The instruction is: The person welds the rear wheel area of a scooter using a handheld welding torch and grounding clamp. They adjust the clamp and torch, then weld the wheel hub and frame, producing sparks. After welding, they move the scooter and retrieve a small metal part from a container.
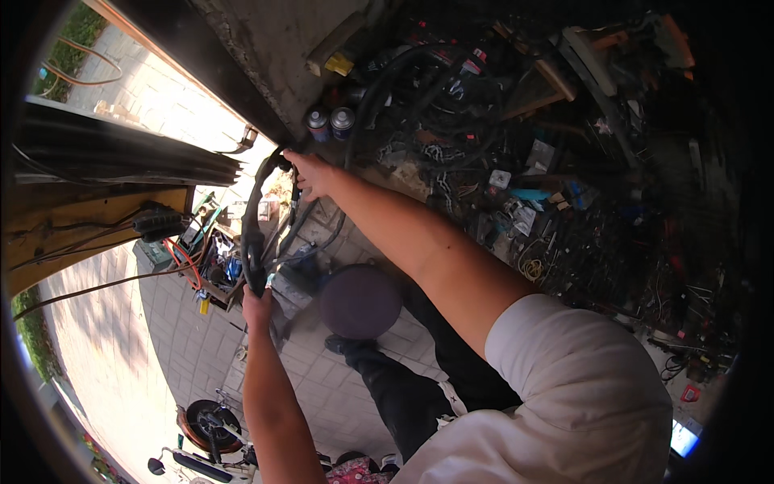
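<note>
A thick black cable bundle [252, 230] runs in a curve between my two hands, dark and bulky along its length. My left hand [257, 308] is closed around its lower end. Higher up, beside the dark metal post, my right hand [310, 174] grips the upper end with the fingers wrapped round it. Loose dark cables [300, 226] hang down below my right hand toward the paved floor. Part of the bundle under each hand is hidden by the fingers.
A round dark stool [360, 302] stands near my legs. Two spray cans [318, 123] sit by the wall. Tangled hoses, wood and scrap [516, 185] fill the right side. Tools and red wires [193, 262] lie left of the bundle. A motorcycle wheel [211, 426] shows lower left.
</note>
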